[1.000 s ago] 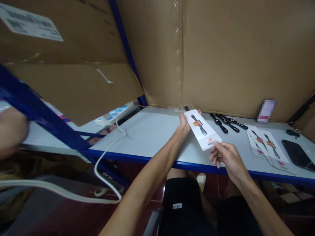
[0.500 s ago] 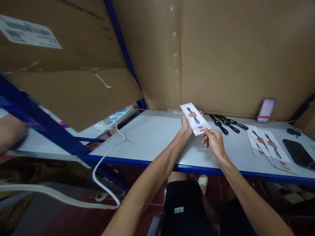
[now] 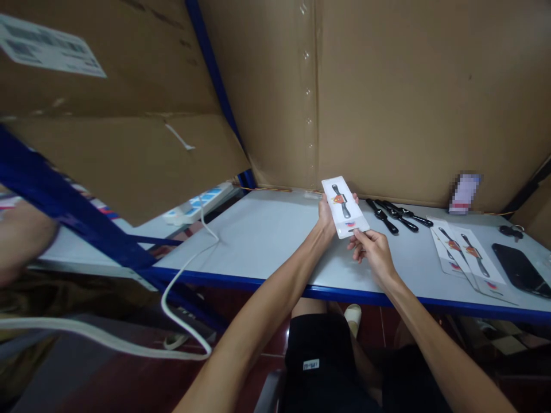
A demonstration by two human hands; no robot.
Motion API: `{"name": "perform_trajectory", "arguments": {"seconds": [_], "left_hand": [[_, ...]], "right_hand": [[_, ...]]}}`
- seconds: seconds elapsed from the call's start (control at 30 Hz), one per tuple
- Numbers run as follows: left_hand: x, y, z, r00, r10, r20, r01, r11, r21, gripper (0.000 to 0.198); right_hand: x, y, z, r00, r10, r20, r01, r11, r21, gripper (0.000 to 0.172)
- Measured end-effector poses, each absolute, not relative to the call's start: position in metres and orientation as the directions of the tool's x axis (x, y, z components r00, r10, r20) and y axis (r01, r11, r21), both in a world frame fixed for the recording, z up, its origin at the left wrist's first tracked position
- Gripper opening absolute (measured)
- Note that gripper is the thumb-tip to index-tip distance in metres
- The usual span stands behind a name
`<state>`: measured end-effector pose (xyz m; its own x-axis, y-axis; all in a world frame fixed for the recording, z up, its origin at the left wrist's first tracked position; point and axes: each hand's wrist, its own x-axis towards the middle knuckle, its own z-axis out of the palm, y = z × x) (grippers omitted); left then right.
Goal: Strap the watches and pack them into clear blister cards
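Observation:
Above the table, a white packaging card (image 3: 345, 207) printed with a black-handled tool and an orange-red picture is held tilted between both hands. My left hand (image 3: 328, 213) wraps round its left side from behind, fingertips showing at the right edge. With thumb and fingers, my right hand (image 3: 371, 248) pinches the card's lower right corner. Several black tools (image 3: 394, 216) with long handles lie in a group beyond my right hand. Farther right, similar printed cards (image 3: 469, 258) overlap one another on the table.
The grey table (image 3: 258, 241) has a blue front edge. A black phone (image 3: 519, 268) and dark keys (image 3: 511, 231) lie at right; a blurred upright item (image 3: 465, 194) leans against the cardboard. At left are a power strip (image 3: 198, 205), white cable (image 3: 181, 281) and another person's arm (image 3: 26, 241).
The card has turned slightly more upright and shifted a little right, with both hands still on it. The other person's arm at left has moved slightly right.

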<state>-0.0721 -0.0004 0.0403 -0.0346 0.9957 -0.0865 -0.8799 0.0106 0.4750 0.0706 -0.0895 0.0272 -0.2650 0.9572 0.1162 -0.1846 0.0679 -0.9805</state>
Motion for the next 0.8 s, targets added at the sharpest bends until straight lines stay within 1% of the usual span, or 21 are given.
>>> {"name": "perform_trajectory", "arguments": {"seconds": [0.3, 0.4, 0.5, 0.57, 0.63, 0.7, 0.73, 0.8], "left_hand": [[-0.069, -0.001, 0.041, -0.053, 0.997, -0.062, -0.883, -0.018, 0.469, 0.066], [-0.069, 0.0, 0.039, -0.067, 0.994, -0.083, -0.882, -0.02, 0.471, 0.068], [-0.068, 0.001, 0.038, -0.046, 0.995, -0.094, -0.853, 0.01, 0.522, 0.064], [-0.066, 0.001, 0.037, 0.013, 0.995, -0.094, -0.799, 0.067, 0.597, 0.056], [-0.06, 0.0, 0.037, 0.056, 0.995, -0.077, -0.714, 0.094, 0.694, 0.039], [-0.053, -0.002, 0.039, 0.033, 0.999, -0.021, -0.625, 0.037, 0.78, 0.02], [-0.05, -0.003, 0.041, 0.002, 1.0, 0.016, -0.589, -0.012, 0.808, 0.015], [-0.048, -0.008, 0.047, -0.08, 0.995, 0.067, -0.544, -0.1, 0.833, 0.011]], "right_hand": [[0.059, -0.088, 0.021, -0.132, 0.984, 0.117, -0.225, 0.085, -0.971, 0.037], [0.058, -0.087, 0.02, -0.097, 0.988, 0.12, -0.242, 0.094, -0.966, 0.037], [0.063, -0.089, 0.024, -0.135, 0.982, 0.13, -0.244, 0.094, -0.965, 0.04], [0.07, -0.091, 0.028, -0.162, 0.976, 0.147, -0.242, 0.106, -0.965, 0.042], [0.08, -0.093, 0.032, -0.163, 0.972, 0.167, -0.234, 0.127, -0.964, 0.044], [0.094, -0.095, 0.034, -0.18, 0.968, 0.174, -0.193, 0.139, -0.971, 0.049], [0.102, -0.097, 0.034, -0.213, 0.962, 0.169, -0.153, 0.138, -0.978, 0.051], [0.119, -0.099, 0.032, -0.302, 0.94, 0.159, -0.046, 0.153, -0.987, 0.054]]}}
